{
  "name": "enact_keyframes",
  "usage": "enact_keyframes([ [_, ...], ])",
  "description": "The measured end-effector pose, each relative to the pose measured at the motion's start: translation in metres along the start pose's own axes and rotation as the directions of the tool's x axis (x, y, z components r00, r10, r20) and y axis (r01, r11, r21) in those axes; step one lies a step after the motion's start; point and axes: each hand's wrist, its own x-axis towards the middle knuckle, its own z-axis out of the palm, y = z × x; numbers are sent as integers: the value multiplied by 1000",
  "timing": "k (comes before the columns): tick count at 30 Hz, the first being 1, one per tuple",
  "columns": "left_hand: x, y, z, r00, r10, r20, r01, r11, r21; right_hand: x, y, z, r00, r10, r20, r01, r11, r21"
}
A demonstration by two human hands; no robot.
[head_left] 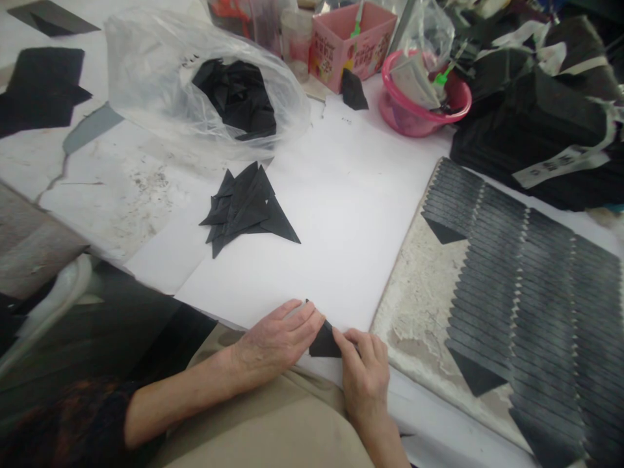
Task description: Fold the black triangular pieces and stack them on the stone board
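At the table's near edge, a small black piece point(324, 342), flat and roughly triangular, lies between my hands. My left hand point(277, 338) is closed over its left side, fingers together and pressing on it. With thumb and bent fingers, my right hand point(366, 370) grips its right edge. Parts of the piece are hidden under the fingers. Farther in, a loose pile of black triangular pieces point(241, 211) rests on the white paper point(336, 227). To the right, a pale board point(414, 312) carries overlapping rows of black pointed pieces point(492, 279).
A clear plastic bag point(146, 78) with black pieces point(238, 97) inside lies at the back. Behind stand a pink box point(351, 45) and a pink basin point(414, 120). Black bundles point(541, 123) are stacked at back right; black sheets point(43, 84) lie at far left.
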Motion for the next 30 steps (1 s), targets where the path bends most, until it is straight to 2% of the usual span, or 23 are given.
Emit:
enact_keyframes([
  [12,0,3,-3,998,15,68,-14,1000,-14,-10,7,-7,1000,8,5,-8,1000,-22],
  [21,4,7,-1,999,3,42,-2,1000,-15,-9,5,-7,1000,4,5,-4,998,-55],
  [24,4,9,2,999,40,22,-39,998,-43,-8,4,-8,1000,16,2,-16,998,-53],
  [30,4,12,1,998,33,50,-29,997,-68,-15,6,-12,998,58,-3,-58,996,-64],
])
